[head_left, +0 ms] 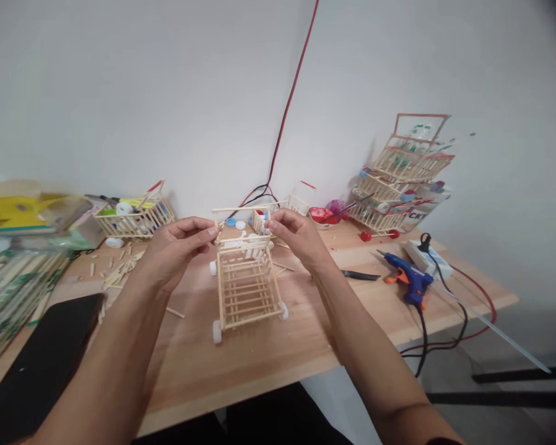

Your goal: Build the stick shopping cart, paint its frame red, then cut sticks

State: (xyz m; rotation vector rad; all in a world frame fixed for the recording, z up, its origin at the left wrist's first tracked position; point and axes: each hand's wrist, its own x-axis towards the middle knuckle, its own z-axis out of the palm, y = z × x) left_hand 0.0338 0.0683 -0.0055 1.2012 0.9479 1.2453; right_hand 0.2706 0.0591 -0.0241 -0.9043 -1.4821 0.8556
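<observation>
A small model cart of thin wooden sticks [250,322] stands on the table in front of me, with white cap wheels [217,332] at its corners. At its far end rises a stick handle frame [241,209]. My left hand [183,241] pinches the left side of that frame between thumb and fingers. On the opposite side, my right hand [296,233] has its thumb and fingertips closed on the right upright. White and blue caps [240,225] lie behind the cart, partly hidden by its bars.
Right of the cart are a blue glue gun [410,278], a power strip [429,258] and a black-handled tool [360,275]. Stacked stick carts [389,185] stand behind. On the left lie a phone [46,358], bundled sticks [18,296], loose stick pieces [125,269] and a filled cart [134,225].
</observation>
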